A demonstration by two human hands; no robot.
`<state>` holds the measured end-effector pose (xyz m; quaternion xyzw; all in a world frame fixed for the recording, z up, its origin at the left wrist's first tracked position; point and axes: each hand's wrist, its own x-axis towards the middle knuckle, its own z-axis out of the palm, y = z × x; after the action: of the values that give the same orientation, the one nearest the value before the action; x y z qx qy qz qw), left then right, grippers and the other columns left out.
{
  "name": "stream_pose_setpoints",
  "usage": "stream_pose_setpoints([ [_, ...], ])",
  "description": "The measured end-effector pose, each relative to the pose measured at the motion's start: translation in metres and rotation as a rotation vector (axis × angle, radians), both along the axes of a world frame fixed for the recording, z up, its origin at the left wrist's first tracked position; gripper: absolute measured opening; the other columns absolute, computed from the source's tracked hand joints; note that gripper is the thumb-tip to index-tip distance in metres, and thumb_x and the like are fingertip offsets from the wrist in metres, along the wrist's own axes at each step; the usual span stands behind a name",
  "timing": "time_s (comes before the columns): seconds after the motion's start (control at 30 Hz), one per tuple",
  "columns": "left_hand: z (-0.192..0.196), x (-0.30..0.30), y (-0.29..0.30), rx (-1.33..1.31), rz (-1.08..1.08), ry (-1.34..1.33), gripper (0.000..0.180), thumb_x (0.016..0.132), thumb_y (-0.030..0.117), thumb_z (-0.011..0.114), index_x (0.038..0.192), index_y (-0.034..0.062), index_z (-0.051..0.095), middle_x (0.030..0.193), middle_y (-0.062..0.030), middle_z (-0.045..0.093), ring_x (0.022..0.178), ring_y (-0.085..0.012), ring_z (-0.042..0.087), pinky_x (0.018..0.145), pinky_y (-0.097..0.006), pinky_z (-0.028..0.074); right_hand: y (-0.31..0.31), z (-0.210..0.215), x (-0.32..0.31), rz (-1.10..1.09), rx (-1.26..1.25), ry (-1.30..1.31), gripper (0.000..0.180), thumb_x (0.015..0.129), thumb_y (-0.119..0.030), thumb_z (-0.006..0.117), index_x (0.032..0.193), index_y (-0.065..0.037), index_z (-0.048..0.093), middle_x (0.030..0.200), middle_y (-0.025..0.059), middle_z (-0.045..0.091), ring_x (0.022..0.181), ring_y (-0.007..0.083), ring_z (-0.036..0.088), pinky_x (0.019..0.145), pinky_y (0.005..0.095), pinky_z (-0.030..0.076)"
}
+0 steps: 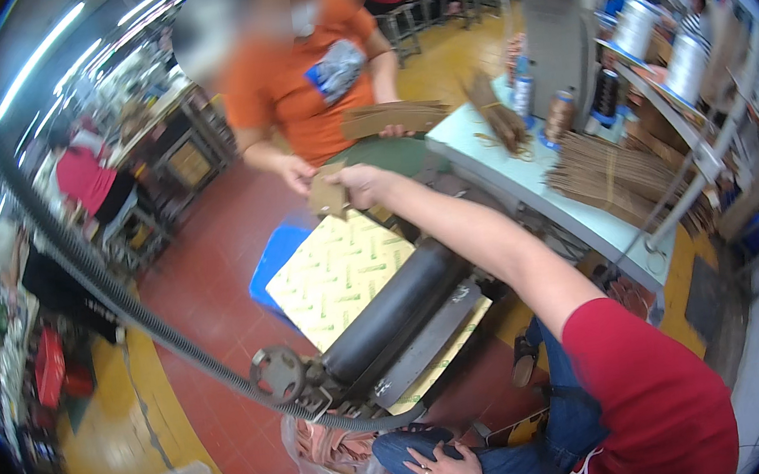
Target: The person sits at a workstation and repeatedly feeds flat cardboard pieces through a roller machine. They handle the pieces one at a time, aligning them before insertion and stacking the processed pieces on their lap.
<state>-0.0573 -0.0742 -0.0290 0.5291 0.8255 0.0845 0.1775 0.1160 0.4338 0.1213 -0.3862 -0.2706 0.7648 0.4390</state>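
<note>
While the left hand (441, 470) is lying open on the knee, the right hand (357, 183) is pinching a brown card piece (328, 192). A co-worker's hand (297, 173) is gripping it too.

Overall brightness: bright and even indoor light; colours read clearly.
Light source: long ceiling tube lamps (50, 59) at upper left, blown out to white streaks.
Glare: pale sheen on the dark roller (388, 315) and on the red floor (216, 284).
Shadows: soft and short, darkest under the machine.
Distortion: strong fisheye; straight edges bow toward the rim, with black corners outside the image circle.
Blur: the co-worker's face is masked; the background and rim areas are soft, the centre moderately sharp.
</note>
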Motion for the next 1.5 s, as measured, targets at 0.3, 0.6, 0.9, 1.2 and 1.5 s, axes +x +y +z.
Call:
stream_pose_setpoints([
  [0.3,-0.011,0.0,-0.007,0.028,-0.016,0.059,0.036,0.07,0.032,0.066,0.101,0.0134,0.066,0.147,-0.0156,0.027,0.138,-0.0371,0.015,0.106,-0.058,0.016,-0.036,0.05,0.025,-0.355,0.194,-0.318,0.035,0.089,-0.021,0.058,0.117,-0.002,0.049,0.094,0.0093,0.059,0.078,0.0179,0.058,0.063,0.0329,0.048],
  [0.6,0.095,0.124,0.098,0.393,-1.067,-0.485,0.039,0.08,0.016,0.062,0.117,0.0077,0.055,0.127,-0.0175,0.05,0.124,-0.038,0.04,0.103,-0.047,0.031,-0.4,0.055,0.112,-0.181,0.821,-0.466,0.019,0.088,-0.017,0.062,0.098,-0.001,0.062,0.078,0.0008,0.061,0.072,0.0074,0.054,0.068,0.0242,0.046],
  [0.9,0.253,0.332,0.224,0.684,-1.686,0.125,0.117,0.054,0.038,0.085,0.144,0.0117,0.016,0.147,-0.0176,0.02,0.136,-0.0369,0.019,0.11,-0.052,0.018,-0.545,0.018,0.2,-0.27,0.201,-0.599,0.02,0.089,-0.018,0.062,0.1,-0.001,0.064,0.085,0.0018,0.066,0.072,0.0072,0.058,0.066,0.0239,0.048],
  [1.2,0.259,0.378,0.246,0.473,-1.833,0.222,0.113,0.043,0.04,0.087,0.135,0.008,0.03,0.133,-0.0154,0.041,0.127,-0.0317,0.037,0.106,-0.048,0.025,-0.527,0.02,0.21,-0.395,0.38,-0.732,0.018,0.086,-0.017,0.063,0.099,-0.004,0.064,0.078,0.0068,0.066,0.069,0.0119,0.062,0.065,0.0261,0.05],
  [1.5,0.263,0.304,0.243,0.876,-1.565,0.181,0.097,0.044,0.036,0.084,0.128,0.0146,0.04,0.122,-0.0082,0.044,0.118,-0.027,0.041,0.106,-0.048,0.024,-0.537,0.019,0.228,-0.455,0.363,-0.757,0.018,0.086,-0.016,0.061,0.098,-0.003,0.065,0.083,0.0078,0.068,0.072,0.013,0.062,0.065,0.0265,0.049],
])
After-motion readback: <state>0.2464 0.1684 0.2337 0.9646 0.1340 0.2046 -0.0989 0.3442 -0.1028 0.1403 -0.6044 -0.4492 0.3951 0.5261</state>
